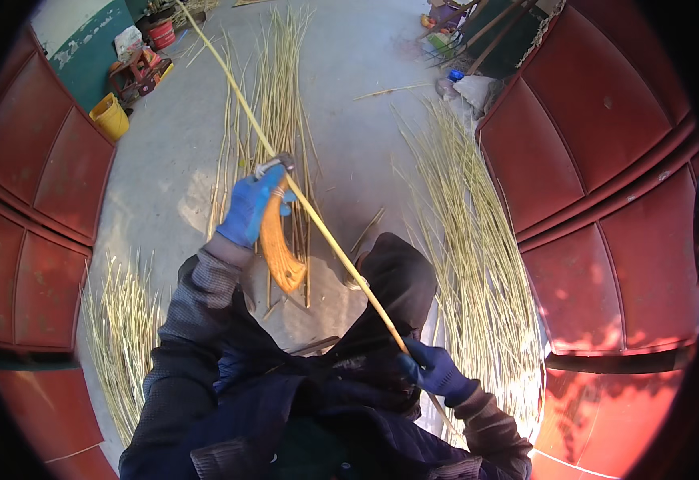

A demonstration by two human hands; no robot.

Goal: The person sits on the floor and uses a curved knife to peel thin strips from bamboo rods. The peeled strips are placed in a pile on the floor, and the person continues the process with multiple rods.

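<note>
A long pale-yellow stalk [341, 254] runs slantwise from the far left to my lap. My right hand [439, 371], in a dark blue glove, is closed round its near, browner end beside my right thigh. My left hand [251, 210], in a bright blue glove, grips a hand tool with a curved orange-brown wooden handle [280, 254] and a small metal head [279, 166]. The stalk passes against the metal head; whether the tool clamps it, I cannot make out. The left fingers are partly hidden behind the handle.
Bundles of thin stalks lie ahead [277, 88], on the right [485, 296] and at the left [123, 344]. Red metal doors [593, 104] flank both sides. A yellow bucket [109, 117] stands far left; poles and clutter fill the far right.
</note>
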